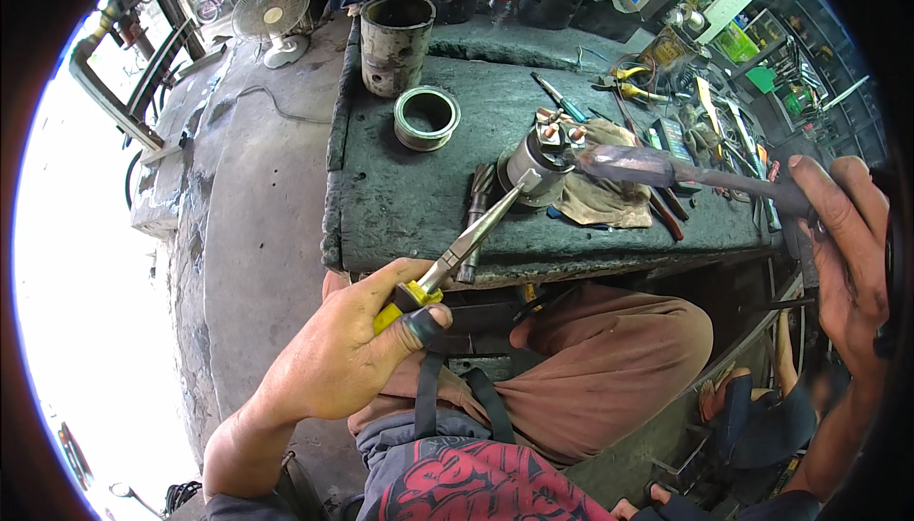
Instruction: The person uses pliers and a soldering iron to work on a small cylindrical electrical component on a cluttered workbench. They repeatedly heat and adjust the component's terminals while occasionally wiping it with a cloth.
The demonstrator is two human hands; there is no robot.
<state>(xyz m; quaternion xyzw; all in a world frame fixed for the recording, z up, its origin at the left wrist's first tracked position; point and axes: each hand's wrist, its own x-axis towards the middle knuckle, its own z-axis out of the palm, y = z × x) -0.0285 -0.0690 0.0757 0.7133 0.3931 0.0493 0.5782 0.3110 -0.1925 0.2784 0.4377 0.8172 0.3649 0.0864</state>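
Note:
My left hand (328, 354), a dark wrap round its thumb, is closed on yellow-handled long-nose pliers (468, 240). The plier tips meet the side of a silver metal cylinder (526, 167) with copper terminals on top, which looks like a starter solenoid. At the right, my right hand (843, 235) grips the dark handle of a large soldering iron (633, 165). Its broad, blackened bit reaches the cylinder's upper edge; whether they touch I cannot tell. Behind the bit lies a tan cloth (605, 199), and left of the cylinder a dark fluted metal tool (478, 199).
The worn workbench (400, 221) bears a metal ring (426, 145), a rusty sleeve (397, 45), yellow-handled pliers (638, 90), red-handled pliers (668, 221) and scattered tools. A fan (272, 9) stands far left. Another person (766, 426) is low at right.

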